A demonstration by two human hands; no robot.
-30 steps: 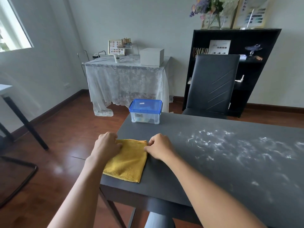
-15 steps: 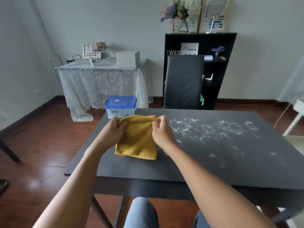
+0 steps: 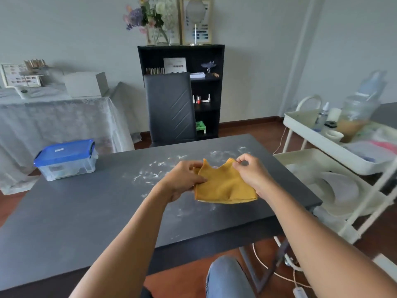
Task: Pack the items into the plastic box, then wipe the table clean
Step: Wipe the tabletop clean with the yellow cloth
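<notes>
cloth (image 3: 224,186) held up folded by left grip (image 3: 182,179) and right grip (image 3: 252,175), hiding table (image 3: 86,207) smears beneath.

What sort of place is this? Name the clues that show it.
Probably a home nail studio: nail polish bottles on the black shelf, colour sample charts on the lace-covered side table, and a white trolley of supplies.

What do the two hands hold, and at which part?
The yellow cloth: left hand pinches its left edge, right hand its upper right corner.
</notes>
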